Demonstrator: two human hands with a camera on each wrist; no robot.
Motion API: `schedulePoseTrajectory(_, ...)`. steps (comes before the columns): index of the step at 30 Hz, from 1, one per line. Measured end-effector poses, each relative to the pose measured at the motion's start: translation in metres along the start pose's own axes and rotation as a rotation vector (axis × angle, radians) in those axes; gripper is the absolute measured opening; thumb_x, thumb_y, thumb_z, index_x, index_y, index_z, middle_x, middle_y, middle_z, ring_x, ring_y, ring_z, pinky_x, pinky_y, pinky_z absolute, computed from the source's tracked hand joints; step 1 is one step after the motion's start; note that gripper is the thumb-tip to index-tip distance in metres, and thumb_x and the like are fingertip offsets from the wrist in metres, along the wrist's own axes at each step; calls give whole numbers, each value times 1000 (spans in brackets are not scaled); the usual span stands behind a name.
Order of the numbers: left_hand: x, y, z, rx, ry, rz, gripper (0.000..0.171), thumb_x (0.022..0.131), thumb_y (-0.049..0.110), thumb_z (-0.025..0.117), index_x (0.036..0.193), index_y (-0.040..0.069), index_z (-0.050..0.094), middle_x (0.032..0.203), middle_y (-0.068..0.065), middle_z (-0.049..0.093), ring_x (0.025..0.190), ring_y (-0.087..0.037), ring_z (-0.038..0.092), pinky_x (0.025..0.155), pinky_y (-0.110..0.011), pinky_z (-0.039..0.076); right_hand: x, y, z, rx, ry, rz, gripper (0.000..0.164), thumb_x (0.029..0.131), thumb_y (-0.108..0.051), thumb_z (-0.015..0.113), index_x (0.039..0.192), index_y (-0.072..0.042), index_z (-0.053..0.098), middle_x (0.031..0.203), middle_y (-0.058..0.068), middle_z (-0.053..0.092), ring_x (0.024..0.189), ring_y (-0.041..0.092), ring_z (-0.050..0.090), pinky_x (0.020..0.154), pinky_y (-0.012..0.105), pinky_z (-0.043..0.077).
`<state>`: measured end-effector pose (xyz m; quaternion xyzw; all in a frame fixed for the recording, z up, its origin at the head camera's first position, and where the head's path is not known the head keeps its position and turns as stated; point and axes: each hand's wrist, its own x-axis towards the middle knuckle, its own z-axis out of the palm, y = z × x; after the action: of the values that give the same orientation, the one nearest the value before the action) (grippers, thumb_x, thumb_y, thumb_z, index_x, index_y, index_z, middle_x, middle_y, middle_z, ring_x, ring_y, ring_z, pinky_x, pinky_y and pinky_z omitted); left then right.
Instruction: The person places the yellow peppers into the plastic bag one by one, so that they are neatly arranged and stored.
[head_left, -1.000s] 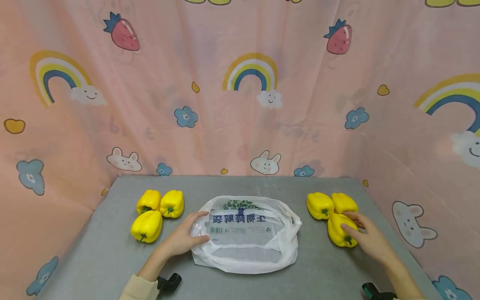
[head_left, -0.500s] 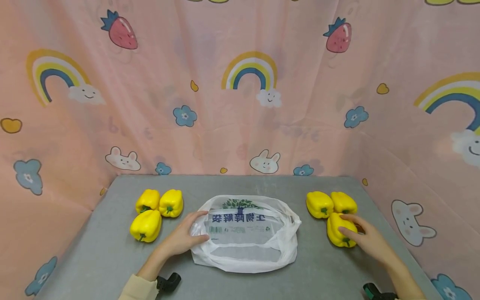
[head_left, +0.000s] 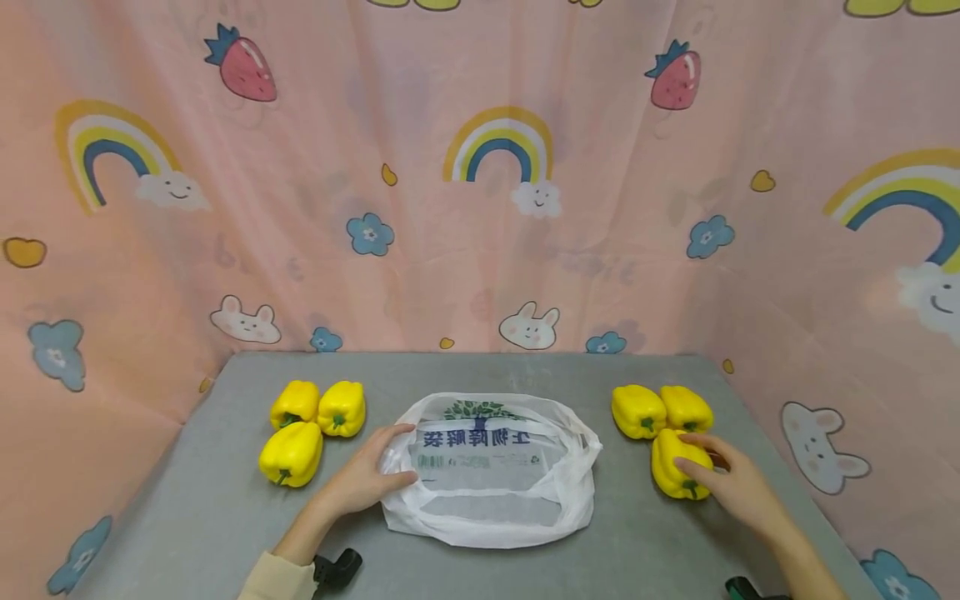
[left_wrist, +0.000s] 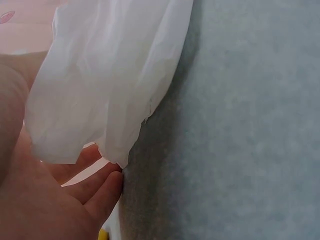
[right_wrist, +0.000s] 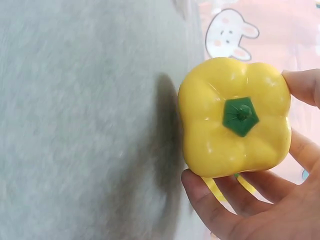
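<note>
Where a bag (head_left: 487, 471) separates peppers (head_left: 291, 454), curtain (head_left: 480, 275) behind

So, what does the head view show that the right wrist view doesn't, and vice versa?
Only head: the white plastic bag with blue and green print, the left hand at its side, and three yellow bell peppers left of it.
Only right wrist: the five-sided outline of the green stem cap, seen square-on.
Both: the glossy yellow bell pepper held in the right hand, the grey tabletop and the pink cartoon-print cloth.
</note>
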<state>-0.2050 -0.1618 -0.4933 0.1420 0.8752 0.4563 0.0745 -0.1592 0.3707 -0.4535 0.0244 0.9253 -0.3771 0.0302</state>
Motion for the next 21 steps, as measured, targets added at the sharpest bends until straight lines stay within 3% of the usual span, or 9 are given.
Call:
schedulePoseTrajectory(17, -2, 2, -1, 15, 2, 16, 69, 88, 27, 79, 149, 20, 48, 151, -16, 43, 135, -39, 45, 110, -68, 32, 0, -42, 7, 49, 42, -102, 64, 100, -47, 62, 145, -3, 51, 144, 26, 50, 123, 41, 46, 91, 57, 47)
schedulePoseTrajectory(21, -3, 1, -1, 9, 0, 9, 69, 88, 27, 79, 149, 21, 48, 152, -16, 43, 136, -39, 44, 111, -68, 31, 1, -51, 10, 41, 55, -117, 62, 99, -47, 63, 143, -4, 53, 142, 25, 51, 119, 38, 48, 89, 51, 48)
